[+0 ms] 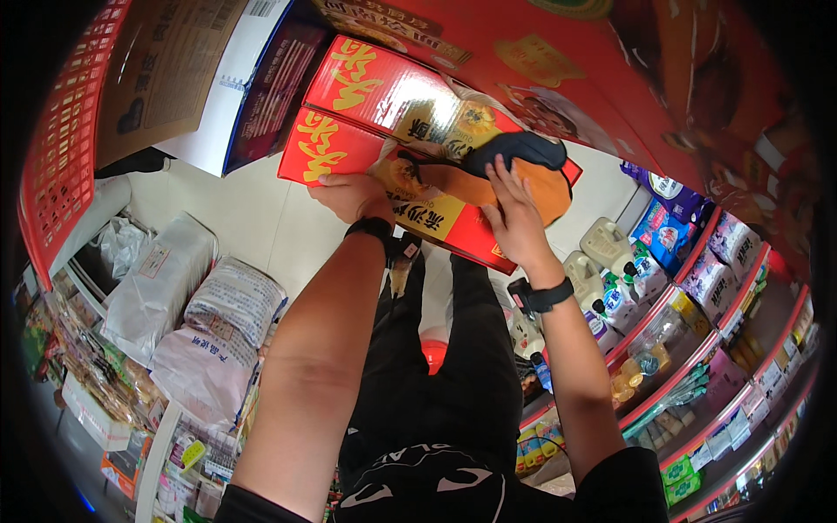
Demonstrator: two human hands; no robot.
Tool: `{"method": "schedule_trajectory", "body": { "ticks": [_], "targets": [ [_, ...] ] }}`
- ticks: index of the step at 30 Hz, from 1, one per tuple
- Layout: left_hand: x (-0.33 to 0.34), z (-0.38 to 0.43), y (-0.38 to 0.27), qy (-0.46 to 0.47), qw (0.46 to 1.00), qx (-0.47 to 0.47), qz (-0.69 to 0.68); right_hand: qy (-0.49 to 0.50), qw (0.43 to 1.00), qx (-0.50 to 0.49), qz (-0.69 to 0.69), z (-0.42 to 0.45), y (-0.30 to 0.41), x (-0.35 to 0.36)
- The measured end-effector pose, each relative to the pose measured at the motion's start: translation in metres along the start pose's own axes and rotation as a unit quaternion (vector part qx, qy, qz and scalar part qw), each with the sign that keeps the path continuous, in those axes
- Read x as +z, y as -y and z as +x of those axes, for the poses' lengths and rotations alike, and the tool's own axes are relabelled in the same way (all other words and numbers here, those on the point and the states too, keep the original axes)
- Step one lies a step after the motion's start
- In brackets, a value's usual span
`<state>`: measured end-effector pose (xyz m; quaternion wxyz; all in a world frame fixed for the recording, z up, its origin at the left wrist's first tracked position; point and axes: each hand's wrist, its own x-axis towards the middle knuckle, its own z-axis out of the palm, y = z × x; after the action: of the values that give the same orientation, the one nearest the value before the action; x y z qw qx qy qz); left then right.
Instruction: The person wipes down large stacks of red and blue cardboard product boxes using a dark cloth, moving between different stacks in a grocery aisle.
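Observation:
Two red cardboard gift boxes stand side by side before me, a near box (337, 145) and a far box (373, 85). Both have yellow panels, printed writing and pale cord handles. My left hand (353, 195) grips the near box by its front edge, towards the left end; some fingers are hidden. Across the boxes' right part lies an orange-and-black soft item (539, 186), perhaps a work glove. My right hand (520, 219) rests flat on this item and the near box's edge, fingers stretched and thumb apart. What supports the boxes underneath is hidden.
A large red carton (484, 55) rises beyond the boxes. At left are a brown carton (163, 72), a red plastic basket (68, 131) and plastic-wrapped packs (163, 287). Stocked store shelves (693, 356) with bottles line the right. Pale floor tiles (255, 216) show below.

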<state>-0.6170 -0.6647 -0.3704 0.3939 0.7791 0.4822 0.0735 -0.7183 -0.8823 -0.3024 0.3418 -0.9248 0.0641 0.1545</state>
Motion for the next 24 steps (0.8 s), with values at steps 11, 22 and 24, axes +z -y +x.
{"method": "schedule_trajectory", "body": {
  "ticks": [11,22,24],
  "targets": [
    [0.003,0.011,0.013,0.009,1.000,-0.016,0.007,-0.034,0.977,-0.205,-0.050,0.151,0.094,0.064],
    [0.009,0.009,0.008,-0.014,1.000,-0.015,0.010,-0.149,0.958,-0.245,-0.016,0.186,0.112,0.093],
    [0.006,0.005,0.003,-0.016,1.000,-0.017,-0.002,-0.142,0.962,-0.235,-0.015,0.171,0.096,0.086]
  ]
}}
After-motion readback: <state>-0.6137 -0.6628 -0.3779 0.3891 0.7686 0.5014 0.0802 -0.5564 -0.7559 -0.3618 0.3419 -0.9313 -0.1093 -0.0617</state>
